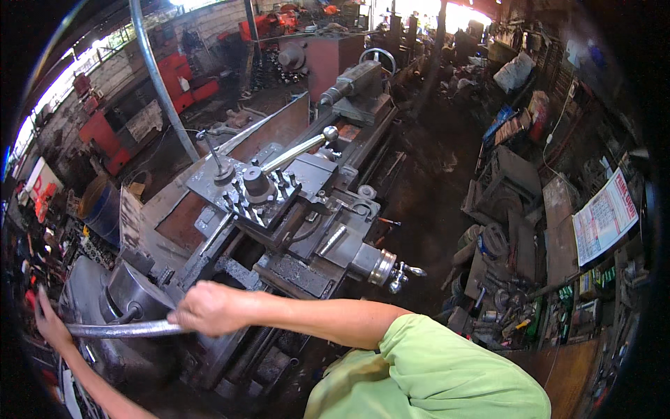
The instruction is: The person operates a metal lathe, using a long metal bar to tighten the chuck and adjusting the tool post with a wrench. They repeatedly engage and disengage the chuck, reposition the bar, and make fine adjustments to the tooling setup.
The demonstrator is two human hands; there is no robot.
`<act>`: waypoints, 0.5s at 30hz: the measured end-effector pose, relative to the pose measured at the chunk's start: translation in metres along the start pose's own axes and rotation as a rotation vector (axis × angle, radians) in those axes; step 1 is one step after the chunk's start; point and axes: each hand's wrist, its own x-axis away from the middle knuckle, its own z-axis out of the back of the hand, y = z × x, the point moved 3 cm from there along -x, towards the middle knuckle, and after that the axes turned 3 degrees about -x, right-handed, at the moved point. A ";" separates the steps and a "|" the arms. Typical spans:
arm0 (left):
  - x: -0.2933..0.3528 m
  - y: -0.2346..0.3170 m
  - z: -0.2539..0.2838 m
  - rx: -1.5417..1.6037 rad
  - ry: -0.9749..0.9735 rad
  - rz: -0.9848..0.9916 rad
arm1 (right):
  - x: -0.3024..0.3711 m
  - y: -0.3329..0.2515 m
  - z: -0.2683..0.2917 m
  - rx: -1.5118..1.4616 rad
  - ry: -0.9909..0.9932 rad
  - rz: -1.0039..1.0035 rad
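A long shiny metal bar [129,329] lies crosswise at the lower left, in front of the lathe's round steel chuck [143,286]. My right hand [213,309] is closed in a fist round its right end. At the other end my left hand [52,325] has its fingers stretched upward, with the bar reaching its palm side; whether they touch is hard to tell. Right of the chuck stands the lathe's square tool post [258,185], with several bolts and a ball-ended lever [300,150]. Metal chips are scattered on the carriage [296,272] below it.
Farther along the lathe bed is the tailstock [356,84] with a handwheel. A cross-slide crank handle [398,276] juts out to the right. Cluttered shelves with tools [502,307] and a printed sheet [606,218] line the right side. A slanting metal pole [157,77] rises behind the lathe.
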 end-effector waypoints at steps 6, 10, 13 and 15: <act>-0.033 -0.017 -0.040 0.253 -0.052 0.197 | -0.010 -0.015 -0.007 -0.155 -0.251 -0.160; -0.007 -0.027 -0.042 0.473 0.087 0.483 | -0.026 -0.015 -0.017 -0.326 -0.240 -0.153; 0.004 -0.029 -0.048 0.557 0.025 0.521 | -0.034 -0.015 -0.040 -0.634 -0.384 -0.333; 0.006 -0.028 -0.047 0.585 0.036 0.531 | -0.040 -0.017 -0.050 -0.757 -0.445 -0.334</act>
